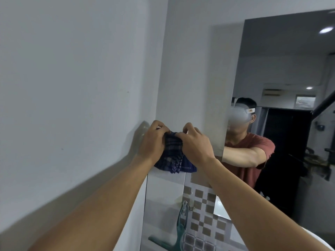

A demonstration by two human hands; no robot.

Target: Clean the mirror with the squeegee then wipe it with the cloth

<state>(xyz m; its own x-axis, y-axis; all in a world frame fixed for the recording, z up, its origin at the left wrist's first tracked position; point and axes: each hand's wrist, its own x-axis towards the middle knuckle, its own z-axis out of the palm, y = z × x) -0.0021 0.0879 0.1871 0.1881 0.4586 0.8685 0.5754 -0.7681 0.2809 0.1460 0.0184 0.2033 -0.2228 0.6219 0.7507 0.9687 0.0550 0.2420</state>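
Up at the wall corner beside the mirror [282, 69], left hand [153, 140] and right hand [196, 144] are both pinching the bunched cloth [174, 156], apparently hanging or unhooking it; the squeegee [178, 230] is hanging unused below.

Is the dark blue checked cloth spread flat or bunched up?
Bunched: the dark blue checked cloth is gathered between left hand and right hand.

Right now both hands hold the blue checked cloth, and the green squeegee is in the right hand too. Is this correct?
Not quite. In the head view the left hand and right hand do hold the blue checked cloth, but the green squeegee hangs on the wall below, in neither hand.
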